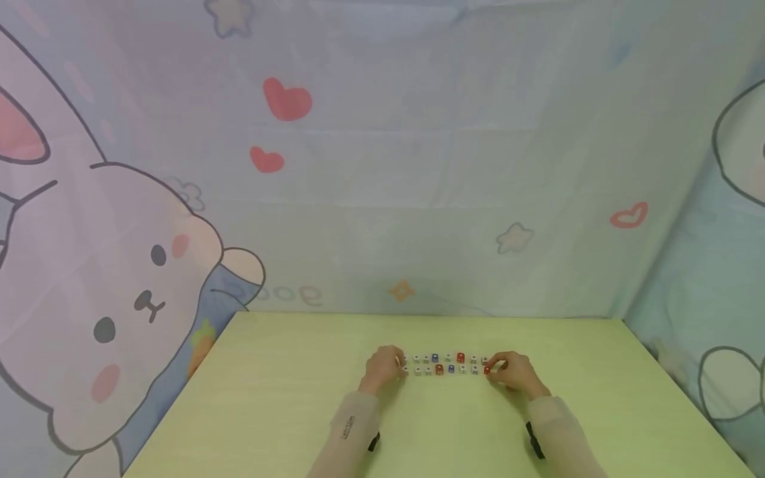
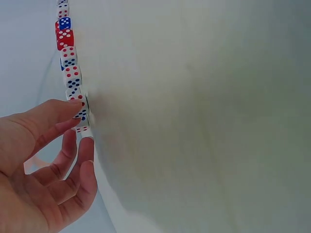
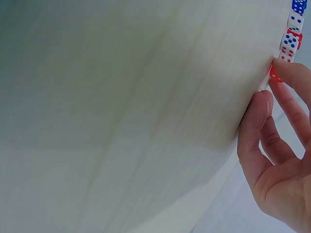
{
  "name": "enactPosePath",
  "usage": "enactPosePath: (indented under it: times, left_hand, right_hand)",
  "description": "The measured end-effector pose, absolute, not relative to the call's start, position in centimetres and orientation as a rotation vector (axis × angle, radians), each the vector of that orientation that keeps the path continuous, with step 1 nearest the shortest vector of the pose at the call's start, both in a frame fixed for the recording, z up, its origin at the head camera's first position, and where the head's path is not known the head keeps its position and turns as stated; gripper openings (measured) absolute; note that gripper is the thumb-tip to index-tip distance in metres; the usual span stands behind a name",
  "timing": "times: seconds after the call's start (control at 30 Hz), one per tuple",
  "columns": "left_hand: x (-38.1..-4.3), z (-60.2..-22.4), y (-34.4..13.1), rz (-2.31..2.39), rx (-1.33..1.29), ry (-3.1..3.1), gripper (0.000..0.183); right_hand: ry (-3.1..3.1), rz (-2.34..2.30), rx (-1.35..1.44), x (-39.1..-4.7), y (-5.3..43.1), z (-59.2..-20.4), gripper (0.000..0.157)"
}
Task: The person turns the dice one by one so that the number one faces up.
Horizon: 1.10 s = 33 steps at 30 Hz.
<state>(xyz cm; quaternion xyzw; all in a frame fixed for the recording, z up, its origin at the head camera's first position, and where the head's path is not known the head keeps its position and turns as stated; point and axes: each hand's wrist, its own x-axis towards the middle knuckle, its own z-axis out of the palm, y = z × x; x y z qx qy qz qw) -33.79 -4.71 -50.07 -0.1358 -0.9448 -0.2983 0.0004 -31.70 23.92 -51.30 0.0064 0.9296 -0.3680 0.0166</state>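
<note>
Two rows of small dice lie side by side on the table, mostly white, with a few red and blue ones among them. At the left end, my left hand [image 1: 384, 368] pinches a white die [image 2: 81, 112] with thumb and forefinger; the other fingers curl loosely below. At the right end of the near row, my right hand [image 1: 515, 373] holds a red die [image 3: 275, 74] between thumb and forefinger. Between the hands stand a larger red die [image 1: 439, 370] and a blue die [image 1: 451, 369] in the near row; another red die [image 1: 461, 358] is in the far row.
The pale yellow-green table [image 1: 269, 398] reaches back to a hanging cloth [image 1: 382, 166] printed with a rabbit, hearts and stars. Black straps show at both wrists, beneath light sleeves [image 1: 352, 425].
</note>
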Motion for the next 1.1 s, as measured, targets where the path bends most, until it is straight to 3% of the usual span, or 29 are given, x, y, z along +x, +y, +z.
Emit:
enactPosePath:
  times: [0.87,1.1]
  left_hand:
    - [-32.8,-48.1,-5.8,-0.99,-0.401,-2.944,0.023]
    - [-32.1,-47.6,-6.7,-1.0,-0.423,-2.876,0.018]
  right_hand:
    - [2.905,-1.102,-0.057,-31.9,23.7,-50.6,0.014]
    - [2.898,-1.146,-0.059,-31.9,24.4,-51.1,0.018]
